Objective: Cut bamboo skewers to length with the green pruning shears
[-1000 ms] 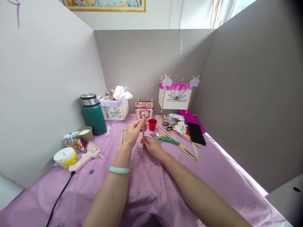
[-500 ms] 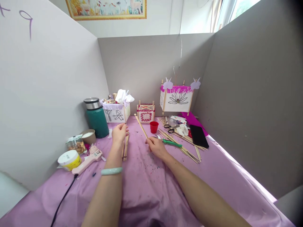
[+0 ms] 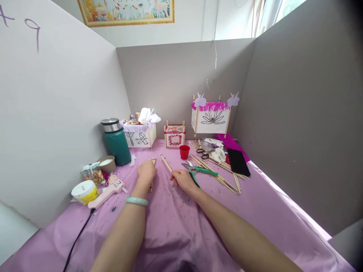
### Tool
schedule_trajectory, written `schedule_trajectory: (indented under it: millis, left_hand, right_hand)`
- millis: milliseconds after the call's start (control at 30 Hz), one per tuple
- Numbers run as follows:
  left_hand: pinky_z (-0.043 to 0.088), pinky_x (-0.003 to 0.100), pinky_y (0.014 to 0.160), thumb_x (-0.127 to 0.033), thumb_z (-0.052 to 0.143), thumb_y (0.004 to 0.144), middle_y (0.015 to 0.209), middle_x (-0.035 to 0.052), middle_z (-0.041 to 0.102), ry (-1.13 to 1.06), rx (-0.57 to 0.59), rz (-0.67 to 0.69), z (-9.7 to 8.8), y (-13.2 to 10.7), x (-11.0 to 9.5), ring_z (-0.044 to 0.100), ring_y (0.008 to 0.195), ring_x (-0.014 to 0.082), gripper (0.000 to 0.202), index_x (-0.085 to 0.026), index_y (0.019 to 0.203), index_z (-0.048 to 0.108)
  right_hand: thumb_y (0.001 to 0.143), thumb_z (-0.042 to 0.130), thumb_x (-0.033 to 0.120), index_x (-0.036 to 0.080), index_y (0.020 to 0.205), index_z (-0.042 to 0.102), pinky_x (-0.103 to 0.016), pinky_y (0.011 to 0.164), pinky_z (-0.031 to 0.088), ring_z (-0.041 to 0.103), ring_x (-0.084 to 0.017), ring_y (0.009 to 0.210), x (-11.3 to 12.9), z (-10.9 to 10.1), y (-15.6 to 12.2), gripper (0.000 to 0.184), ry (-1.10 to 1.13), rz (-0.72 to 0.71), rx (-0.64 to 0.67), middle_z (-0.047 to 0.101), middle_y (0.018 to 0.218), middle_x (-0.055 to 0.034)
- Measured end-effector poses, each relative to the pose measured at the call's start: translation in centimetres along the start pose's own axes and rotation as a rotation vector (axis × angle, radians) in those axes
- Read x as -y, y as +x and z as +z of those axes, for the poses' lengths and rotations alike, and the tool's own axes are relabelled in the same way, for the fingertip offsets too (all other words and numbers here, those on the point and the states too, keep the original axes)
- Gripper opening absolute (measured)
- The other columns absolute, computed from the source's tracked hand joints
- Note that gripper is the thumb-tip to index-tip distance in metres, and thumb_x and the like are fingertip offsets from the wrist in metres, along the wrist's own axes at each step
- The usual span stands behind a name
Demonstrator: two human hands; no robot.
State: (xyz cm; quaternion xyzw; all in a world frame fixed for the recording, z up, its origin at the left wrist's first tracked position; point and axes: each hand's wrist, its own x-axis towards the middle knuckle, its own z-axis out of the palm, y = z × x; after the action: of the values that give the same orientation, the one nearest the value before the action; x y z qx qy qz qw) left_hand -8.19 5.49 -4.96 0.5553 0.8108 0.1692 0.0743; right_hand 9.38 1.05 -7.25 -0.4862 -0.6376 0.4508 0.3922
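Observation:
My left hand [image 3: 146, 172] is closed and lowered over a narrow bundle of wooden sticks [image 3: 151, 187] bound near its ends. The ends show above and below the hand; the fingertips are hidden. In my right hand [image 3: 183, 179] is a single thin wooden stick [image 3: 166, 162], pinched near its lower end and pointing up and left. Its tip is apart from the bundle. Green-handled pruning shears [image 3: 206, 171] lie with spread handles beside my right hand, one handle partly behind it.
A red cup [image 3: 184, 152] stands ahead, with loose sticks [image 3: 224, 181], black-handled scissors [image 3: 204, 156] and a phone [image 3: 238, 162] to the right. Decorated stick-framed boxes [image 3: 175, 136] line the back. A green bottle [image 3: 117, 147] and a corded glue gun [image 3: 106, 193] are left.
My left hand has come down onto the stick bundle, its fingers closing. My right hand has shifted slightly left, and the tip of its stick is lower.

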Motion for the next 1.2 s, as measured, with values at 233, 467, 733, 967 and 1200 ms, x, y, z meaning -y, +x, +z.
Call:
schedule_trajectory:
  millis: [233,467,733,967,1200]
  left_hand:
    - [0.046,0.028,0.060,-0.038,0.041,0.082,0.084,0.0108,0.071,-0.531,-0.101,0.212,-1.4,-1.0,-0.4,0.066,0.070,0.0208,0.035,-0.014,0.091,0.066]
    - [0.046,0.032,0.069,-0.032,0.047,0.079,0.086,0.0155,0.072,-0.134,-0.087,0.045,-1.5,0.1,0.7,0.067,0.086,0.0279,0.029,-0.015,0.084,0.069]
    - [0.048,0.037,0.071,-0.042,0.061,0.070,0.111,0.0235,0.065,0.144,0.046,-0.049,0.1,0.9,0.7,0.062,0.103,0.0351,0.045,-0.014,0.104,0.067]
    - [0.046,0.035,0.072,-0.026,0.057,0.072,0.108,0.0225,0.067,0.086,0.094,-0.016,-0.2,0.9,0.0,0.063,0.101,0.0335,0.030,-0.013,0.097,0.067]
    - [0.040,0.026,0.057,-0.031,0.052,0.077,0.070,0.0041,0.060,-0.592,-0.030,0.219,-2.7,-0.8,-0.6,0.057,0.066,0.0179,0.017,-0.015,0.078,0.057]
  right_hand:
    - [0.079,0.052,0.041,0.016,0.089,0.062,-0.018,0.042,0.028,0.040,-0.006,0.049,0.8,-0.2,0.1,0.029,0.489,-0.073,0.060,0.052,0.069,0.0022]
    - [0.079,0.057,0.040,0.016,0.071,0.059,-0.020,0.043,0.035,0.047,-0.008,0.047,-0.6,0.3,0.6,0.025,0.262,-0.059,0.009,0.057,0.062,0.0011]
    - [0.080,0.055,0.041,0.015,0.072,0.065,-0.020,0.045,0.030,0.043,-0.008,0.048,-1.3,0.6,0.7,0.029,0.176,-0.094,0.015,0.054,0.058,0.0020]
    - [0.080,0.055,0.040,0.015,0.077,0.068,-0.021,0.047,0.028,0.037,-0.009,0.050,-1.0,0.3,0.5,0.029,0.160,-0.143,0.021,0.042,0.053,0.0049]
    - [0.080,0.058,0.034,0.018,0.089,0.068,-0.022,0.056,0.039,0.049,-0.012,0.060,-0.8,-0.3,0.8,0.021,0.093,-0.299,-0.027,0.056,0.066,0.0022]
